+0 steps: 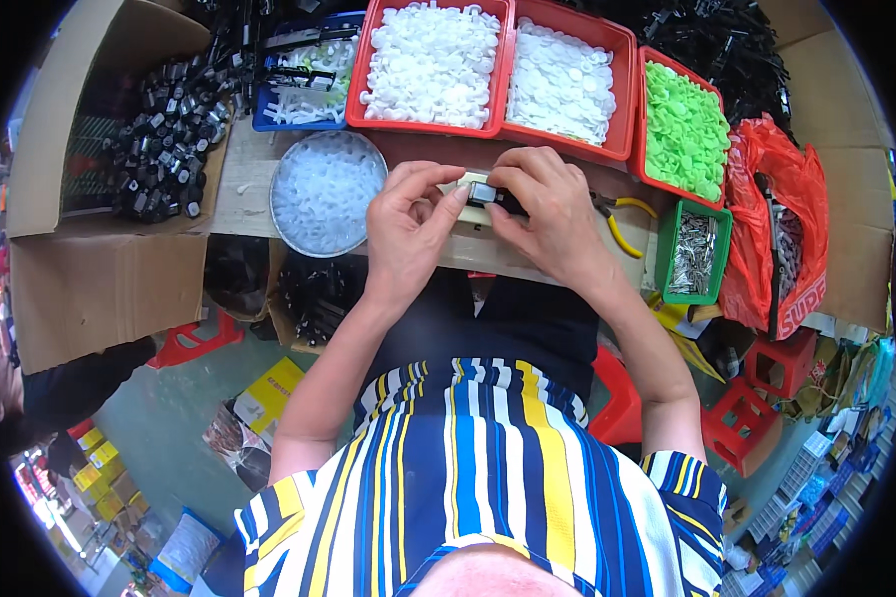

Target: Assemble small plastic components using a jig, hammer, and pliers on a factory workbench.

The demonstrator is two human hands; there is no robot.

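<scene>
Now, dark-and-silver part between left fingers and right fingers.

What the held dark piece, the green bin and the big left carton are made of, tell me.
Dark piece: glossy, brightly reflecting; plastic or coated metal, unclear. Green bin: probably plastic, smooth, evenly coloured walls. Carton: matt cardboard, judging by brown folded flaps.

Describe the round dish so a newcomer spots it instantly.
On the pale workbench, in front of the red bins, find the left hand. Just left of it sits the dish, heaped with translucent pieces. Its round rim sets it apart from those rectangular bins.
</scene>
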